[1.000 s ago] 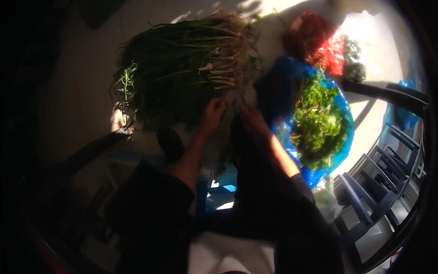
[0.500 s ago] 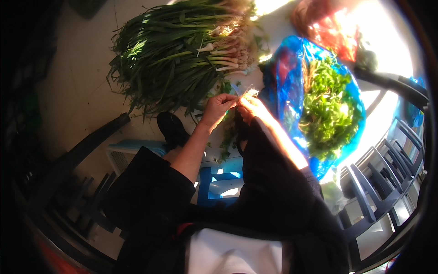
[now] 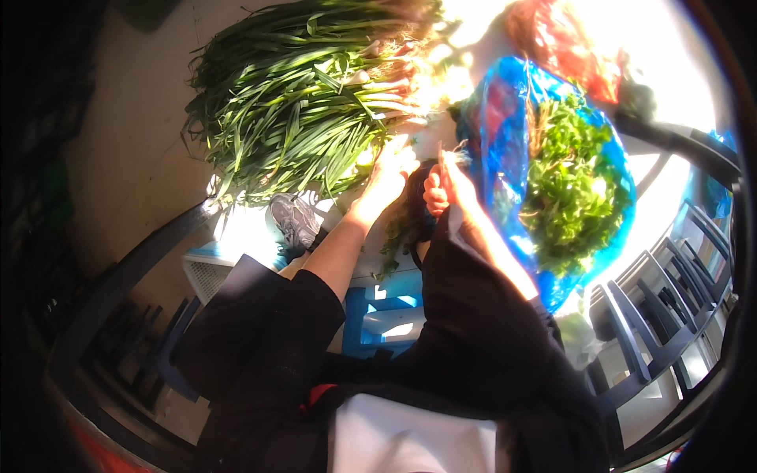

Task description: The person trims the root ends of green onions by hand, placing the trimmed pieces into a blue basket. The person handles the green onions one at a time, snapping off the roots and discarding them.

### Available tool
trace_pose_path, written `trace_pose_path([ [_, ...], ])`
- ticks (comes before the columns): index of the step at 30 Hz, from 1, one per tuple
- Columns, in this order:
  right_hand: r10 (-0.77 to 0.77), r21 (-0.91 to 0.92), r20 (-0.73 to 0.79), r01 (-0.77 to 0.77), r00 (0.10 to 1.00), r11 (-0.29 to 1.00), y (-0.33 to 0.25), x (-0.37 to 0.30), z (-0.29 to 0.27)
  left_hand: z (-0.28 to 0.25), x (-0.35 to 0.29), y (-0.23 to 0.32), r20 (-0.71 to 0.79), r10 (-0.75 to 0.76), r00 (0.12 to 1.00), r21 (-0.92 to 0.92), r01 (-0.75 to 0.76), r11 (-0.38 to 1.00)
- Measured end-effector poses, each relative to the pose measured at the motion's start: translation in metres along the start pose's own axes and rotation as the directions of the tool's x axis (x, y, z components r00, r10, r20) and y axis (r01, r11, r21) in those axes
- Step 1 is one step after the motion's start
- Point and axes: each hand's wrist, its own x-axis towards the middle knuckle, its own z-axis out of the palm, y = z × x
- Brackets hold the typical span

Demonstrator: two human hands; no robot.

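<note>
A big heap of long green stalks with pale bulbs and stringy roots, like green garlic point(image 3: 292, 110), lies on the floor ahead, bulbs toward the right. My left hand point(image 3: 388, 173) is at the heap's near right edge, beside the bulb ends. Glare washes out its fingers, so whether they hold a stalk is unclear. Just to the right, my right hand point(image 3: 449, 185) is closed with its fingers curled and thumb up. Pale, wispy root strands show at its fingertips, but what it grips is too bright to make out.
A blue plastic bag point(image 3: 505, 118) full of leafy green herbs point(image 3: 572, 189) stands at my right. Beyond it lies a red bag point(image 3: 564, 51). Dark chair frames point(image 3: 658, 315) flank me. Between my legs is a blue stool point(image 3: 355, 319); a pale blue basket point(image 3: 209, 268) sits at left.
My hands were together over a rooty tuft; now they are apart. The left has moved slightly toward the heap, the right slightly rightward. Sunlight now falls more strongly on the heap and my shoe.
</note>
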Motion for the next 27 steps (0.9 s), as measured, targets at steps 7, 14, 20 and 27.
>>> trace_pose_path([
  [7, -0.260, -0.220, -0.255, 0.206, 0.931, 0.953, 0.007, 0.018, -0.036, 0.034, 0.055, 0.025, 0.391, 0.173, 0.904, 0.917, -0.365, -0.163],
  [14, -0.197, -0.166, -0.126, 0.175, 0.972, 0.971, 0.015, 0.026, -0.043, 0.037, 0.021, 0.057, 0.248, 0.114, 0.962, 0.588, -0.243, 0.771],
  [20, -0.217, -0.162, -0.145, 0.193, 0.965, 0.968, 0.013, 0.008, 0.003, 0.032, -0.012, 0.062, 0.090, 0.003, 0.996, 0.527, -0.051, 0.849],
  [27, -0.098, -0.077, -0.208, 0.084, 0.973, 0.994, 0.023, 0.014, -0.005, 0.030, -0.015, 0.040, -0.055, -0.085, 0.995, 0.598, 0.101, 0.795],
])
